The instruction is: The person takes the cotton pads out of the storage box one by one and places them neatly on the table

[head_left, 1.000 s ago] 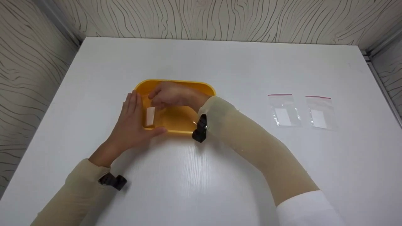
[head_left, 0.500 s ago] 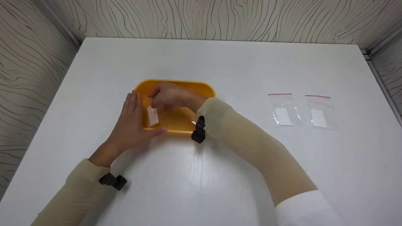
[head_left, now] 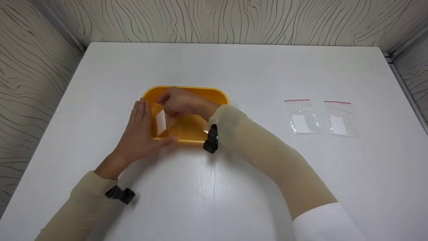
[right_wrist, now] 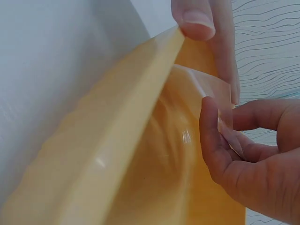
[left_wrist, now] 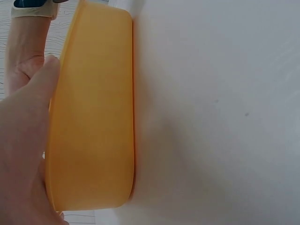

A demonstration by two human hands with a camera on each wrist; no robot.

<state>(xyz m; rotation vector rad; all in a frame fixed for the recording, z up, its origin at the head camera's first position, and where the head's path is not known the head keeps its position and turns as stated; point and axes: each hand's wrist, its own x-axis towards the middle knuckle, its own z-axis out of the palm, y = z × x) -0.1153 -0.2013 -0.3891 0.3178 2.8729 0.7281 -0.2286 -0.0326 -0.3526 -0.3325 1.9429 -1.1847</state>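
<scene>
A yellow plastic container (head_left: 190,132) stands on the white table. My left hand (head_left: 137,130) rests along its left end, fingers straight, with the thumb (right_wrist: 197,26) over the near rim. My right hand (head_left: 182,101) reaches into the container from the right. Between its thumb and fingers it pinches a small clear plastic bag (right_wrist: 220,93); the fingers hide part of it. A white rectangular piece (head_left: 161,122) shows at the bag, tilted, near the container's left end.
Two clear zip bags, a left one (head_left: 301,117) and a right one (head_left: 339,119), lie flat on the table (head_left: 254,73) at the right, each with a red top strip and a white rectangle. A small white corner (head_left: 205,132) shows in the container beside the right wrist.
The white piece at the bag has shifted and tilted inside the container as the right hand moved slightly. The left hand stays on the container's end; the two bags lie where they were.
</scene>
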